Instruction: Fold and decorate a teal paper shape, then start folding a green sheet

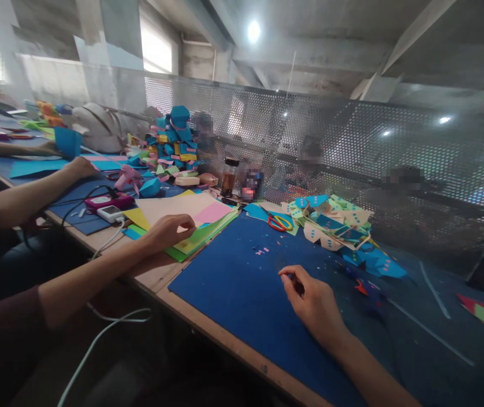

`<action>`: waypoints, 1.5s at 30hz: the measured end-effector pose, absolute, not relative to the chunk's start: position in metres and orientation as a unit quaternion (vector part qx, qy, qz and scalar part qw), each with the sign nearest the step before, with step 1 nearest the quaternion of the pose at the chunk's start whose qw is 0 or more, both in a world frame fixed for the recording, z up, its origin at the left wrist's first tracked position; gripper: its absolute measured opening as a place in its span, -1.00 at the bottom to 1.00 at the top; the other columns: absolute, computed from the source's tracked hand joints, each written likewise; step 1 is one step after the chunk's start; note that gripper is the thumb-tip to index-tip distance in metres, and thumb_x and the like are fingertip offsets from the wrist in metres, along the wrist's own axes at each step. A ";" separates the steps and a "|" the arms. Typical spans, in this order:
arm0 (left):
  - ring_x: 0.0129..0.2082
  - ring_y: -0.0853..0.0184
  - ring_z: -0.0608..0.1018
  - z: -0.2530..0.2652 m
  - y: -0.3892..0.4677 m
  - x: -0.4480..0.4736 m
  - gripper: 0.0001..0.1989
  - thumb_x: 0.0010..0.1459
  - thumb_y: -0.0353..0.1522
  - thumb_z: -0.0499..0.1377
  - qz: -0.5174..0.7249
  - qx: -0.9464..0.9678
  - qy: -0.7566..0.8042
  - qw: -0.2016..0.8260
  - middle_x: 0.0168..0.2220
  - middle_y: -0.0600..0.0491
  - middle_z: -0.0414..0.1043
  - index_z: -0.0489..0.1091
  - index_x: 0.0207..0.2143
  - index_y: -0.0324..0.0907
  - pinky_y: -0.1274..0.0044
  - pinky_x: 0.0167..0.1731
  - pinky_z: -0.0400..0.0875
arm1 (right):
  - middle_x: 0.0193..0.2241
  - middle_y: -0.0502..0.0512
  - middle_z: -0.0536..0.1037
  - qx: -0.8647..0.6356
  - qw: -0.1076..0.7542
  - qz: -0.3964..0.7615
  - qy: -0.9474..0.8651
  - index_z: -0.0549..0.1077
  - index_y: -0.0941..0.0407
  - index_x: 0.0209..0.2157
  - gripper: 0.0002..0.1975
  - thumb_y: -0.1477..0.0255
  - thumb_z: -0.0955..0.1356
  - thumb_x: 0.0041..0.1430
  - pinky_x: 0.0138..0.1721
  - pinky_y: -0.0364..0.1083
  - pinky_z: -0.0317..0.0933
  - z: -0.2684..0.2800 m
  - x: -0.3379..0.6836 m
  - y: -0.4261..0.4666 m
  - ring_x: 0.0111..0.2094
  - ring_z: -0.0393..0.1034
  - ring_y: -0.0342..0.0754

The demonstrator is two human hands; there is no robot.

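My left hand (169, 232) rests at the near edge of a stack of coloured paper, thumb and fingers curled together in a loop. Under and beside it lie a pale peach sheet (168, 208), a pink sheet (214, 213) and green sheets (182, 250); whether the fingers grip one is hidden. Over the blue mat (233, 282), my right hand (312, 297) has its fingers bent inward toward the thumb, and nothing shows in them. Small pink paper scraps (262, 251) lie beyond it. Scissors with red and yellow handles (280, 222) rest farther back.
Folded, dotted paper pieces (335, 220) pile at the back right, near a dark blue glue gun (367, 291). A jar of brown liquid (229, 176) stands before the perforated partition (352, 141). A white charger (111, 213) with cable sits left. A co-worker's arms (34, 192) reach in beside stacked paper shapes (178, 141).
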State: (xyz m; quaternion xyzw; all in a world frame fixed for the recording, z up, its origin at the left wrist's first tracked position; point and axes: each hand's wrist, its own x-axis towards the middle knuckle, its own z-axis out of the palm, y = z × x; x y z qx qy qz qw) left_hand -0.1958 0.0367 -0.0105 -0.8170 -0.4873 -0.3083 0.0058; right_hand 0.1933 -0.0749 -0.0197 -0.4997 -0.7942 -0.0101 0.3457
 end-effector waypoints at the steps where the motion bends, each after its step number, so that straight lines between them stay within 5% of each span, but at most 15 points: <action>1: -0.31 0.22 0.61 -0.010 0.036 -0.196 -0.74 0.21 -0.21 0.07 -0.316 -0.812 -0.491 0.007 -0.32 -0.02 0.60 0.47 -0.33 -0.17 0.47 -0.25 0.41 | -0.56 -0.08 0.53 -0.498 0.346 -0.010 -0.795 0.49 0.05 -0.19 -0.80 0.33 0.25 0.38 -0.47 -0.16 0.14 -0.020 0.193 -0.075 -0.56 0.46 -0.11; 21: -0.45 0.30 0.53 -0.003 0.033 -0.202 -0.72 0.15 -0.11 0.12 -0.401 -0.702 -0.589 0.023 -0.49 0.09 0.54 0.41 -0.41 -0.12 0.52 -0.38 0.37 | -0.57 -0.09 0.50 -0.501 0.343 -0.016 -0.795 0.49 0.04 -0.19 -0.81 0.33 0.26 0.37 -0.47 -0.15 0.14 -0.024 0.194 -0.073 -0.57 0.45 -0.11; 45: -0.39 0.28 0.60 -0.015 0.039 -0.204 -0.67 0.08 -0.13 0.24 -0.415 -0.750 -0.499 -0.128 -0.38 0.03 0.57 0.44 -0.21 -0.17 0.45 -0.32 0.52 | -0.56 -0.08 0.51 -0.503 0.330 0.005 -0.799 0.49 0.05 -0.18 -0.81 0.34 0.25 0.37 -0.45 -0.15 0.15 -0.023 0.193 -0.073 -0.55 0.46 -0.10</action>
